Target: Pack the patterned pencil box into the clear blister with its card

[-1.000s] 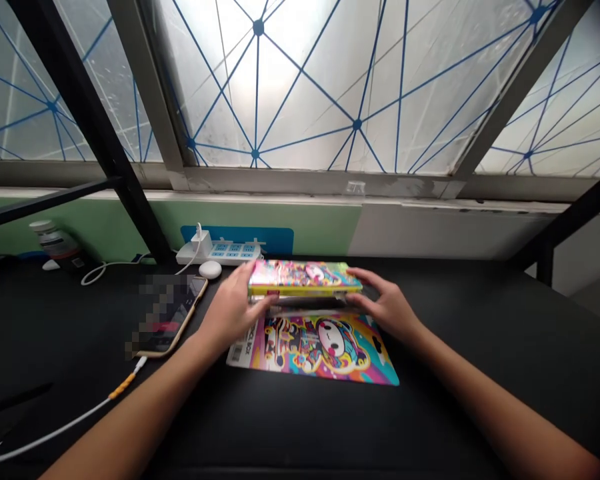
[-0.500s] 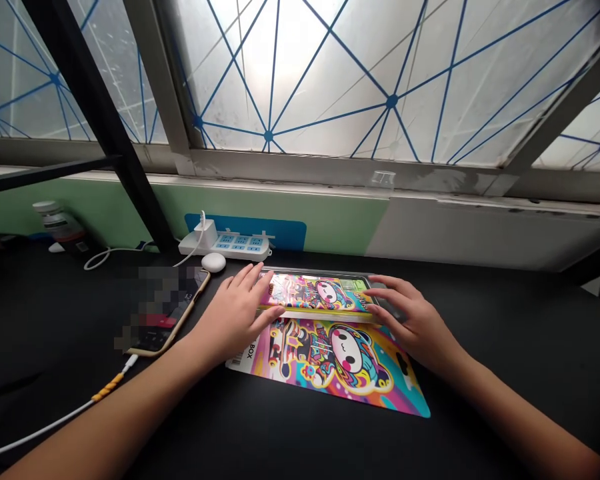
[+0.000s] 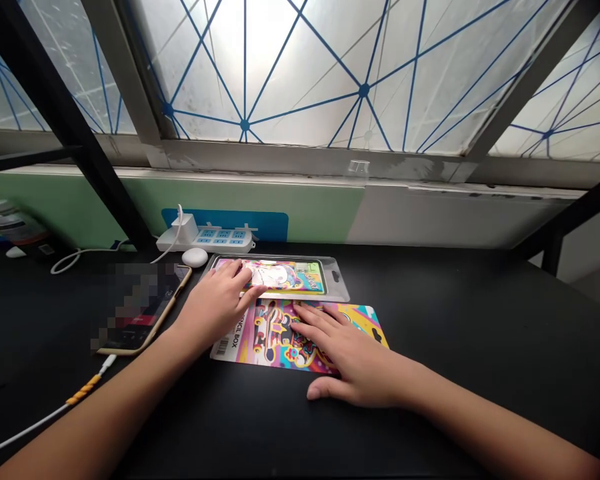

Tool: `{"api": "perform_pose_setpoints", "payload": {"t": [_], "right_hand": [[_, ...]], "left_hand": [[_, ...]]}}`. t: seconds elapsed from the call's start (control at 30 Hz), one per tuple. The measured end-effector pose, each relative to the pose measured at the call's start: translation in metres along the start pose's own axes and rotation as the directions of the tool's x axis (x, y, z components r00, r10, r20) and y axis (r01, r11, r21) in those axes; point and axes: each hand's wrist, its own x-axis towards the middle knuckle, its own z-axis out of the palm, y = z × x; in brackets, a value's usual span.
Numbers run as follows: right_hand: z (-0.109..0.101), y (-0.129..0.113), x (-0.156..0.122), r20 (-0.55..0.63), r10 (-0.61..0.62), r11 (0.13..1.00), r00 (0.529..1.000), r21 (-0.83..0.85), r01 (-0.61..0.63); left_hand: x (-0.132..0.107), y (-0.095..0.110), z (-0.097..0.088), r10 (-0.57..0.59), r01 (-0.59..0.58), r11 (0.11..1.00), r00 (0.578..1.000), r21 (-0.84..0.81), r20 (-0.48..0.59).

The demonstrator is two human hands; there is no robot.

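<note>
The flat multicoloured card [image 3: 275,333] is separate, but the bright printed box [image 3: 306,277] seems still inside the clear plastic tray [image 3: 338,285] behind, under a half-open left hand [image 3: 214,300], the outspread right hand [image 3: 356,360] resting on the card, neither gripping.

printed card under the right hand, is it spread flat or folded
Spread flat: the printed card lies on the black table with no fold showing, though the right hand hides part.

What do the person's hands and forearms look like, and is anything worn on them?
The left hand and right hand are ungloved, with no ring, watch or bracelet showing. The left forearm and right forearm are bare to the picture's edge; no sleeve is in view.
</note>
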Motion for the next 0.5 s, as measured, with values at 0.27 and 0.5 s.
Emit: {"api": "perform_pose_setpoints", "payload": {"t": [0.27, 0.5], "right_hand": [[0.002, 0.002, -0.006, -0.179, -0.116, 0.988, 0.977, 0.08, 0.132], [0.013, 0.008, -0.002, -0.398, 0.1, 0.988, 0.912, -0.07, -0.138]], "left_hand": [[0.001, 0.009, 0.006, -0.03, 0.029, 0.999, 0.999, 0.034, 0.019], [0.004, 0.01, 0.007, -0.05, 0.05, 0.999, 0.998, -0.006, 0.027]]}}
